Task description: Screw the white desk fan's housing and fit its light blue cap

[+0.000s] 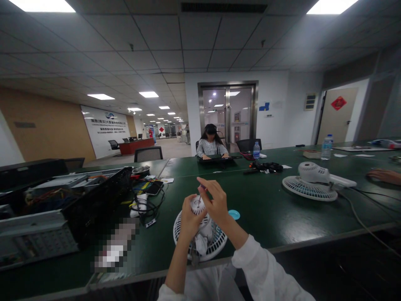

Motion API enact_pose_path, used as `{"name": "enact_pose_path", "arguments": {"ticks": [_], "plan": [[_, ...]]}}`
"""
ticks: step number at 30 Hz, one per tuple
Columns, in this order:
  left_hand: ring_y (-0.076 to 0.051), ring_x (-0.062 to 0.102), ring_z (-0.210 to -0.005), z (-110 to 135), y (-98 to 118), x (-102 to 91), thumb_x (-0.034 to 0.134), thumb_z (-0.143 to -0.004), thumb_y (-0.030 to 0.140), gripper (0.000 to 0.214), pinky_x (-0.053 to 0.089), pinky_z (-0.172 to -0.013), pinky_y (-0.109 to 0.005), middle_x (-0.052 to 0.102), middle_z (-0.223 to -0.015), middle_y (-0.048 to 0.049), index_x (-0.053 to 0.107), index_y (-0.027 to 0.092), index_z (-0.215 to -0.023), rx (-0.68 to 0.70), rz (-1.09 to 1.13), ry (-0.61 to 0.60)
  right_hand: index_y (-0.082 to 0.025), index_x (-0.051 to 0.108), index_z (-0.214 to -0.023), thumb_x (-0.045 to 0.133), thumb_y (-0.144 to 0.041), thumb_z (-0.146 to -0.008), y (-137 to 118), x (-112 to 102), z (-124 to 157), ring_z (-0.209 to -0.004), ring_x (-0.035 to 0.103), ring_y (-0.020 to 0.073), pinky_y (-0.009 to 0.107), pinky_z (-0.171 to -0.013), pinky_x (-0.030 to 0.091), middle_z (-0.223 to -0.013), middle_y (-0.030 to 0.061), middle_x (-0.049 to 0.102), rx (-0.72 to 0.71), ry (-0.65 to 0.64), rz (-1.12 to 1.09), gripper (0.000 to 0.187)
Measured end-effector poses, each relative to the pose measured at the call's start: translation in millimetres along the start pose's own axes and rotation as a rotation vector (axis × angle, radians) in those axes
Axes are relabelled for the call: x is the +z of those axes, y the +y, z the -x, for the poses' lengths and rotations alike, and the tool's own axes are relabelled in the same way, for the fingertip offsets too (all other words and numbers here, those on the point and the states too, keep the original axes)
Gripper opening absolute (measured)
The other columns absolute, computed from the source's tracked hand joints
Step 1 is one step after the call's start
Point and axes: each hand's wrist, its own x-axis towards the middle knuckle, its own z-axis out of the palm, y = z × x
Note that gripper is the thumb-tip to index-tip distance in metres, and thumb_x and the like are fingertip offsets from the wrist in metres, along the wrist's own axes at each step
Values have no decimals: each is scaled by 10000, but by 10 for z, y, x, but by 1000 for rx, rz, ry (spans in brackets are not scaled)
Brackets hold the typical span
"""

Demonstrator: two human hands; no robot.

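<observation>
A white electric fan [205,230] lies grille down at the table's near edge, its motor housing pointing up. My left hand [190,219] is wrapped around the side of that housing. Above it, my right hand [216,200] pinches a screwdriver [199,201], whose thin shaft runs down to the top of the housing. Fingers cover most of the handle; only a small reddish-purple part shows. Just right of the fan is a light blue round cap [234,214] on the green table [260,225].
At left stands an opened computer case [90,196], with cables and a phone [155,187] beside it. A second white fan [310,182] lies at right, near another person's hand [385,175]. Across the table sits a person [212,144]. Water bottles [326,147] stand farther back.
</observation>
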Motion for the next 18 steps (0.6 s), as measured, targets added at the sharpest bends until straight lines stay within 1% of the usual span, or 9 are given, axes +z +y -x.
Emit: {"name": "enact_pose_path", "arguments": {"ticks": [3,6,8,11,14,16,18], "plan": [[-243,532,-1024,1,-6,3,683,-626,248,462,387,-931,-413,576,-1059,-73,516,177,-1051,9,1,-1,-225,615,-1103,506,-184,-875,12,6,11,-789,580,171,320,-713,500,-874,52,668,18,19,22,256],[-239,539,-1014,5,-19,4,682,-624,245,459,395,-923,-406,580,-1054,-68,522,181,-1050,20,8,5,-223,557,-1207,436,-156,-894,8,-5,16,-924,579,177,340,-805,500,-1018,75,657,33,-15,-27,342],[-240,540,-1016,7,-25,5,682,-619,242,468,398,-920,-405,582,-1059,-67,523,185,-1055,20,9,12,-237,505,-1270,384,-128,-904,2,-11,12,-994,569,169,341,-858,489,-1088,72,644,29,-51,-67,400],[-243,537,-1025,7,-16,2,679,-621,241,474,397,-921,-406,577,-1069,-70,517,183,-1063,6,3,2,-253,514,-1260,407,-138,-905,2,-5,9,-926,586,162,324,-820,499,-1010,57,663,19,-54,-46,388],[-243,533,-1031,8,7,-5,680,-627,244,469,392,-927,-406,573,-1073,-72,512,182,-1060,0,-4,-5,-241,572,-1183,468,-179,-891,13,14,20,-839,587,166,317,-749,507,-937,58,660,18,-8,7,316],[-244,531,-1032,8,19,-8,683,-628,250,466,390,-929,-407,574,-1070,-72,512,181,-1056,1,-6,-5,-230,606,-1129,489,-205,-884,20,21,30,-798,578,167,317,-714,509,-889,59,645,43,13,31,274],[-242,532,-1029,8,25,-9,682,-629,252,462,389,-929,-406,576,-1066,-70,514,183,-1054,8,-5,-6,-223,609,-1132,485,-210,-882,22,19,36,-831,580,173,323,-733,512,-913,70,634,77,14,25,279]]}}
